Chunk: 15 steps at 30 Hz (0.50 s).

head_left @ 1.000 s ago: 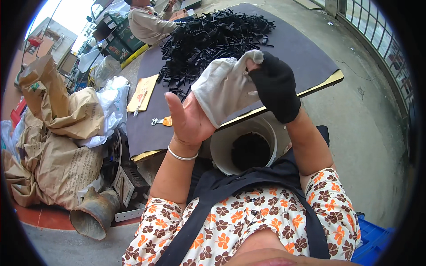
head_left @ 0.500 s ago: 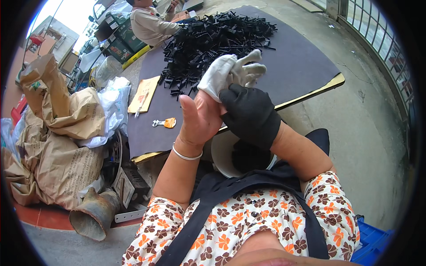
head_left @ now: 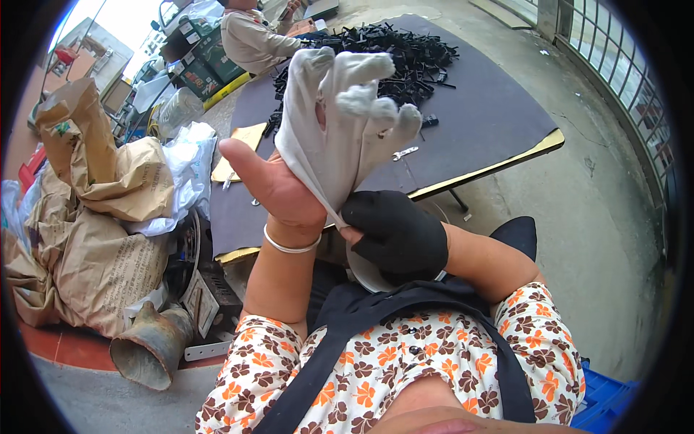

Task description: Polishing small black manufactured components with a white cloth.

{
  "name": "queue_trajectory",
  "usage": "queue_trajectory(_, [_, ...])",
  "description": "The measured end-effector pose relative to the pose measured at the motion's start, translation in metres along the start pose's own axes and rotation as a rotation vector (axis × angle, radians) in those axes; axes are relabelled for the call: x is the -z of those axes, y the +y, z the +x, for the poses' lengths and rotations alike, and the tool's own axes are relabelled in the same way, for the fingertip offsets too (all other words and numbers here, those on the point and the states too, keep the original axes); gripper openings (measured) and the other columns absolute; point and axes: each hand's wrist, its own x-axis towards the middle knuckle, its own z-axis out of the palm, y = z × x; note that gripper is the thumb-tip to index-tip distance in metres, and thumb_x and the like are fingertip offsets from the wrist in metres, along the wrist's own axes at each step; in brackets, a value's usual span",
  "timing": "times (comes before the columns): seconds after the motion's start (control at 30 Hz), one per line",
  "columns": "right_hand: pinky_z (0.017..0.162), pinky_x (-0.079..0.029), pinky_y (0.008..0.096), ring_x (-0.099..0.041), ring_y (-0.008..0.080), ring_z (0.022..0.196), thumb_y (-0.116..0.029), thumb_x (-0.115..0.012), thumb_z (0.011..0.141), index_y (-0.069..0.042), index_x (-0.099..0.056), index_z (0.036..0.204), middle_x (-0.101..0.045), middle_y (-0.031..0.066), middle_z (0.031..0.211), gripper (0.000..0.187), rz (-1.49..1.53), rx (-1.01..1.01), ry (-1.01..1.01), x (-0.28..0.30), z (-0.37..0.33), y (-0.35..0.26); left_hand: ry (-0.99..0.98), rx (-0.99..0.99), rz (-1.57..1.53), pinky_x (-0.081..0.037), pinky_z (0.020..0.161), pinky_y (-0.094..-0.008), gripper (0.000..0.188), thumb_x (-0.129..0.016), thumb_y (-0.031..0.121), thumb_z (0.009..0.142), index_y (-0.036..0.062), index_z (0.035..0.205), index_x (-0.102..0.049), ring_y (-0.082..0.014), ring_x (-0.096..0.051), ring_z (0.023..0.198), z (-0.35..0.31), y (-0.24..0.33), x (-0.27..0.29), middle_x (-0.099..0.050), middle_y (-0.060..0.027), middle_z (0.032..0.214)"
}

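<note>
My left hand (head_left: 289,189) is raised over the near edge of the table, partly inside a white cloth glove (head_left: 325,137). Its bare thumb sticks out to the left, outside the glove, and its fingers are hidden in the fabric, spread rather than fisted. The glove's fingertips look loose and bent. My right hand (head_left: 397,235), in a black glove, pinches the lower edge of the white glove near my left wrist and stretches it toward the right. A white bangle (head_left: 289,247) circles my left wrist.
A heap of black plastic pieces (head_left: 426,58) lies on the dark-topped table (head_left: 484,130), with a small wrench (head_left: 405,153) nearer me. Below sits a pale bucket (head_left: 359,269). Paper sacks (head_left: 108,267) crowd the left. Across the table, a person (head_left: 253,37) sits by the heap.
The white glove has gone further down over my left hand, and that hand has turned and risen. My right hand has moved down a little, still gripping the glove's edge.
</note>
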Motion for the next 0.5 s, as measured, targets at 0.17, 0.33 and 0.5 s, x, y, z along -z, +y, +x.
queue_trajectory(0.17, [0.062,-0.044,0.034,-0.054,0.0207,0.064,-0.012,-0.059,0.08,0.0,-0.058,0.088,-0.056,0.0097,0.072,0.014,0.306,-0.223,-0.059,0.02,0.002,0.013,0.265,-0.065,-0.138,-0.028,0.104,-0.0484,0.103,-0.037,0.085,0.066,0.0145,0.141,-0.024,-0.0353,-0.04,0.122,-0.01,-0.001,0.005,-0.038,-0.018,0.136])
queue_trajectory(0.33, [0.049,-0.039,0.0232,-0.049,0.0086,0.053,-0.021,-0.051,0.085,-0.003,-0.059,0.09,-0.053,0.0016,0.065,0.02,0.679,-0.491,0.093,0.018,-0.001,0.043,0.075,0.057,-0.102,-0.033,0.099,-0.0518,0.106,-0.033,0.085,0.068,0.0111,0.143,-0.018,-0.0389,-0.038,0.123,-0.011,-0.006,0.003,-0.03,-0.0206,0.14])
queue_trajectory(0.5, [0.047,-0.039,0.0219,-0.048,0.0074,0.051,-0.023,-0.053,0.086,-0.004,-0.057,0.095,-0.053,0.0003,0.065,0.021,0.659,-0.409,0.15,0.022,-0.001,0.038,-0.088,0.049,0.005,-0.025,0.098,-0.0643,0.103,-0.038,0.078,0.073,0.0064,0.143,-0.014,-0.0395,-0.029,0.128,-0.006,-0.02,-0.017,-0.008,-0.0174,0.149])
